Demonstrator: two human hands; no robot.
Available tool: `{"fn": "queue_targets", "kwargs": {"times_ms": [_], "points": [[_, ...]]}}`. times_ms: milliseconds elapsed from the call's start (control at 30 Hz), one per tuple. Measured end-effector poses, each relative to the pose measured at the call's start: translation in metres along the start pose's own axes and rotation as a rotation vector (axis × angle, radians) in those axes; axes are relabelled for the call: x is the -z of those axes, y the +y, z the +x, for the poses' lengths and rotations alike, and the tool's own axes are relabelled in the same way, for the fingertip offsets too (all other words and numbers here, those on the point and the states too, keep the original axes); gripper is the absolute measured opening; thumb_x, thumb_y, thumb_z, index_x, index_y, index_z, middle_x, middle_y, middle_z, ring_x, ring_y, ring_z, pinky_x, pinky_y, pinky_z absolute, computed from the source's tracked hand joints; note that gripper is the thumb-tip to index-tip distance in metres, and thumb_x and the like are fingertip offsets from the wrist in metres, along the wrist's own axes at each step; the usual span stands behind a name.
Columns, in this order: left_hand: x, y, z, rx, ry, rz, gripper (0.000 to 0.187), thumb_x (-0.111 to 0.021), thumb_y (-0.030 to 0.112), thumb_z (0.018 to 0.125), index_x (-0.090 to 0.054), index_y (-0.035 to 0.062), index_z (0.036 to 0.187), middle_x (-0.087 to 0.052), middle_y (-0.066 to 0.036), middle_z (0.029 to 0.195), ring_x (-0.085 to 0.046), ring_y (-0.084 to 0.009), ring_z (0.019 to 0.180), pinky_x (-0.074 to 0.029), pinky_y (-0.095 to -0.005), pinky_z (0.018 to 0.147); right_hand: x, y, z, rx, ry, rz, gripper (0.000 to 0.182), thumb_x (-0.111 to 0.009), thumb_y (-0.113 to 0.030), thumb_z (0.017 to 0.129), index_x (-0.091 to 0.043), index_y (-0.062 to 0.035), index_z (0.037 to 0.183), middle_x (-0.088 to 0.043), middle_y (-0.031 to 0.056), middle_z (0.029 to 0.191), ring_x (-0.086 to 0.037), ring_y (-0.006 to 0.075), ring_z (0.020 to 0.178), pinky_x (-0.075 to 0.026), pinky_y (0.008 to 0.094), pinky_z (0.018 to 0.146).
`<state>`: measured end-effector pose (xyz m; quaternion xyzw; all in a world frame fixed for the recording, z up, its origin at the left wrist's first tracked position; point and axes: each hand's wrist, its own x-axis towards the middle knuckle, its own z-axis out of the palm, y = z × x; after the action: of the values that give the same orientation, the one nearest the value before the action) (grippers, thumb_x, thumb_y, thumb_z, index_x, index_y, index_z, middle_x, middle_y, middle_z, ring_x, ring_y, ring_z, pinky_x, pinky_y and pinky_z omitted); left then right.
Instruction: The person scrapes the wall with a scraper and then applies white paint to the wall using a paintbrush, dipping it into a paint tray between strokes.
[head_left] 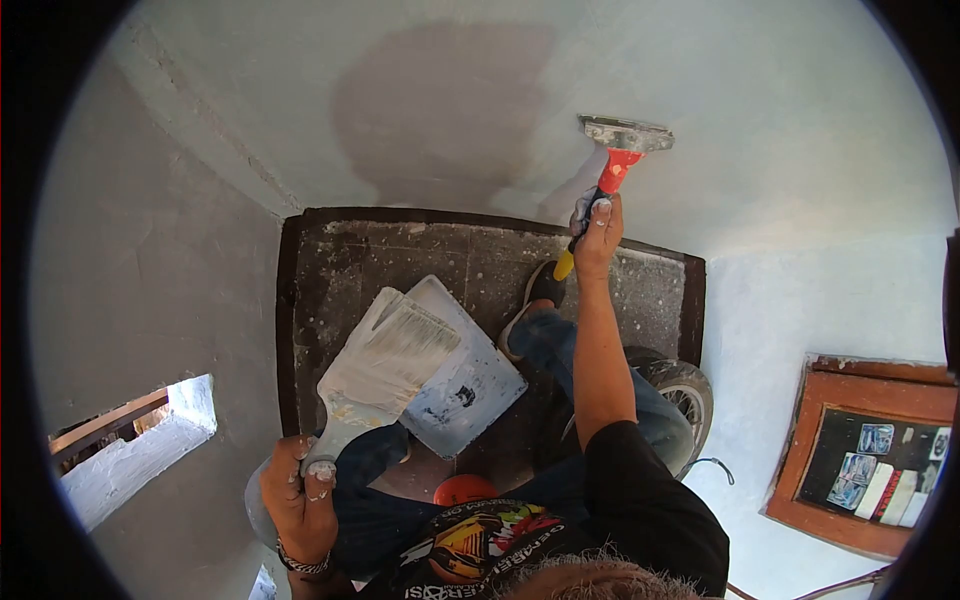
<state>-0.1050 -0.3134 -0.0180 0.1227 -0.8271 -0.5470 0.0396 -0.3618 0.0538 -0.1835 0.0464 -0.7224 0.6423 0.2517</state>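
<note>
- Orientation: 12 o'clock is the top edge of the head view.
- Right grip (598, 235): closed around the dark handle of a scraper (623, 160). Scraper location: in front of the wall (750, 110), above the dark floor (430, 250).
- Scraper alignment: the handle's long axis runs from 7 o'clock, at the yellow end, to 1 o'clock, at the red neck. The wide blade (628, 133) lies just past 12 o'clock from the right grip and sits crosswise, roughly 9 to 3 o'clock.
- Left grip (300, 495): closed on the handle of a broad paddle (360, 375), thumb uppermost. The paddle extends toward 1 o'clock; pale compound (415, 335) coats its face.
- Governing relation: the scraper blade lies between 1 and 2 o'clock from the paddle face, well apart from it. The right grip is the nearer to the wall; the left grip is nearer the body.
- Adjacent items: a pale, smeared panel (470, 400) shows beyond the paddle toward 4 o'clock; a red round object (465, 489) lies toward 5 o'clock.
- Visibility limits: the paddle covers part of the panel. Contact along the blade edge cannot be confirmed. The right fingers are partly concealed by the handle. The wheel (692, 400) is partly hidden behind the leg.
</note>
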Motion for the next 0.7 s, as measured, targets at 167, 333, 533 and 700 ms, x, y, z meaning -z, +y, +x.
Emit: {"fn": "queue_targets", "kwargs": {"times_ms": [167,333,533,700], "points": [[0.0,0.0,0.0,0.021,-0.007,0.002,0.017,-0.055,0.015,0.09,-0.053,-0.0007,0.094,-0.049,-0.003,0.061,-0.044,-0.0088,0.054,-0.032,-0.0249,0.05,0.001,0.009,0.001,0.01,0.003,-0.024,0.031,-0.042,-0.036,0.098,-0.047,-0.0058,0.096,-0.045,-0.0012,0.066,-0.038,0.006,0.049,-0.032,0.0206,0.044],[0.0,0.001,0.001,0.023,-0.002,0.0,0.016,-0.055,0.014,0.089,-0.053,-0.0007,0.094,-0.049,-0.003,0.061,-0.043,-0.0088,0.054,-0.032,-0.0251,0.05,-0.004,-0.004,0.0,-0.019,-0.008,0.035,0.031,-0.042,-0.036,0.098,-0.047,-0.0057,0.095,-0.044,-0.0008,0.066,-0.038,0.0063,0.049,-0.032,0.0207,0.044],[0.0,0.0,0.0,0.025,-0.003,0.007,0.015,-0.055,0.014,0.089,-0.053,-0.0006,0.094,-0.05,-0.003,0.061,-0.044,-0.0086,0.054,-0.033,-0.0249,0.05,0.0,0.007,-0.002,0.016,0.018,-0.028,0.031,-0.042,-0.036,0.099,-0.046,-0.0055,0.093,-0.044,-0.0006,0.066,-0.038,0.0064,0.049,-0.032,0.0209,0.045],[0.0,0.001,0.001,0.043,-0.006,0.006,0.016,-0.056,0.014,0.089,-0.053,-0.0005,0.094,-0.05,-0.003,0.062,-0.044,-0.0085,0.055,-0.033,-0.0249,0.05,0.002,0.014,-0.002,0.035,0.046,-0.064,0.03,-0.041,-0.035,0.099,-0.046,-0.0066,0.091,-0.044,-0.0015,0.065,-0.038,0.006,0.049,-0.031,0.0207,0.045]]}}
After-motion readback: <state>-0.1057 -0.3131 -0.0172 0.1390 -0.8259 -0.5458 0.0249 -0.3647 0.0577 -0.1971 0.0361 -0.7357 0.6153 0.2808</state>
